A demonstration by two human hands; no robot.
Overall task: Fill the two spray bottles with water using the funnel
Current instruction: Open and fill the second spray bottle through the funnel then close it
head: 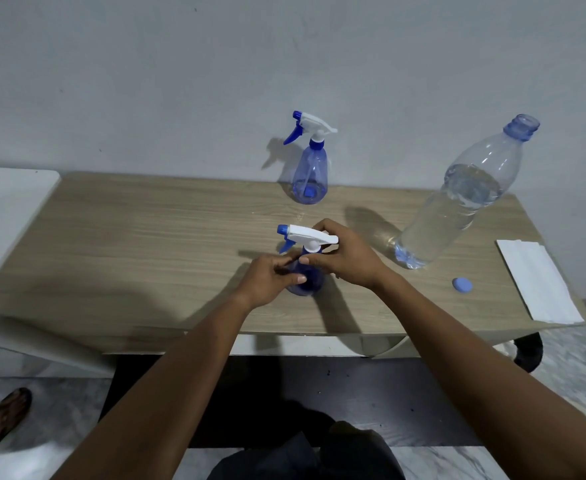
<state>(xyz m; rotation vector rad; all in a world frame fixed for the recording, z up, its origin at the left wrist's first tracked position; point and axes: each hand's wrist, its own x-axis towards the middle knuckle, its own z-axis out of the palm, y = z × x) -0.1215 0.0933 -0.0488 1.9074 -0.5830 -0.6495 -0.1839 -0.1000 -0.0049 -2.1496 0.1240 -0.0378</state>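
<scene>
Left hand (267, 282) gripping body of near spray bottle (309, 285), centre frame on desk (146, 244); right hand (347, 258) pinching its collar. Advisable, judging: holding body steady, turning collar only, keeping bottle upright. Behind, second spray bottle (310, 174) standing upper centre.

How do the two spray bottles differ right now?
The near spray bottle is gripped by both hands, the left hand on its body and the right hand at its collar. The far spray bottle stands untouched. The near one is mid-way across the table; the far one is at the back edge by the wall. Shared: upright, blue translucent body, white trigger head on, nozzle pointing left.
</scene>
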